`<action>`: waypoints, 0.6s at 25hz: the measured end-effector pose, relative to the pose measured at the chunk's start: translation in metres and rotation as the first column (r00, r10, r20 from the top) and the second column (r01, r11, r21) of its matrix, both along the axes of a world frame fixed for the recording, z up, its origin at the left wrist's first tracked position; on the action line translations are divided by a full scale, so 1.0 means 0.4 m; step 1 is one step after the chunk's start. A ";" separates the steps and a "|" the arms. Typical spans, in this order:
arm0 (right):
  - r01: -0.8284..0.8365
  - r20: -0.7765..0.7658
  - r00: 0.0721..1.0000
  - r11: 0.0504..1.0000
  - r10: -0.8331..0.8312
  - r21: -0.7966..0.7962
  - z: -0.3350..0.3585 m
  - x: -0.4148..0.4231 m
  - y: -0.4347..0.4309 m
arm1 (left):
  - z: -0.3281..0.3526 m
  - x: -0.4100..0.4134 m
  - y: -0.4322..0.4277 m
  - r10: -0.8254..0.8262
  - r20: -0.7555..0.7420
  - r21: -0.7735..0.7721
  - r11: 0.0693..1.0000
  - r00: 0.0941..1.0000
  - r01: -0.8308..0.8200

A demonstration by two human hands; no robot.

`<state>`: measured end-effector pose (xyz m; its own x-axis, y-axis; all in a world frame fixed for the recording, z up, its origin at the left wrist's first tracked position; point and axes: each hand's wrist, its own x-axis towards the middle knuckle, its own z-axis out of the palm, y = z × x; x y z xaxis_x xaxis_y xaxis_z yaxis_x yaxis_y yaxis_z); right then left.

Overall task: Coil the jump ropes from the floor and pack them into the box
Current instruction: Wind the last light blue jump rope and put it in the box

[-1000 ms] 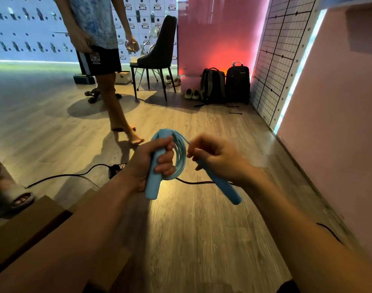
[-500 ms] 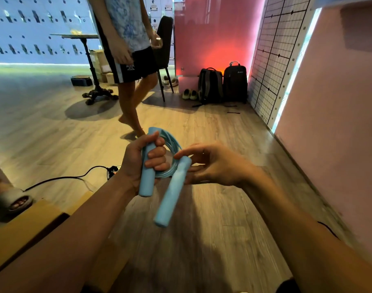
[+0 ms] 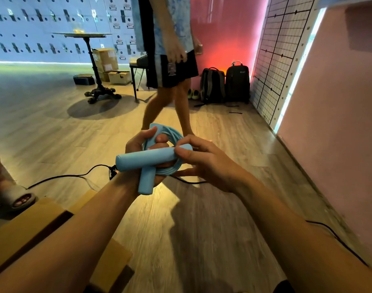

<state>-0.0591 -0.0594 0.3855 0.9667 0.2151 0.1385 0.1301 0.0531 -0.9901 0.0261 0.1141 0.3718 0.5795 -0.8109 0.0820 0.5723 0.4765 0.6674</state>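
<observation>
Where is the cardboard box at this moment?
In the head view, the cardboard box sits on the floor at the lower left, partly under the left forearm, below and left of the coiled blue jump rope.

The jump rope's two light blue handles [image 3: 148, 159] look like smooth, matt foam or soft plastic, and its coiled cord [image 3: 172, 134] like slick, faintly shiny plastic. The floor [image 3: 202, 218] is wood-look plank with visible grain and a low sheen, and the box [image 3: 30, 220] at the lower left is plain brown matt cardboard. Against the far wall, two dark backpacks [image 3: 237, 81] look like woven cloth.
</observation>
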 end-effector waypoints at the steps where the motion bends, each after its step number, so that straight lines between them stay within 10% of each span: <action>1: -0.025 -0.027 0.999 0.998 0.026 0.050 0.004 0.003 0.001 | 0.001 0.002 0.004 -0.028 -0.022 -0.024 0.999 0.999 0.028; 7: 0.048 -0.131 0.991 0.977 -0.021 0.207 -0.003 0.046 0.034 | 0.009 -0.003 0.053 0.237 0.195 0.354 0.888 0.952 -0.294; 15: 0.118 -0.221 0.968 0.993 -0.118 -0.013 -0.045 0.136 0.197 | -0.012 0.011 0.259 0.253 0.444 0.589 0.640 0.860 -0.493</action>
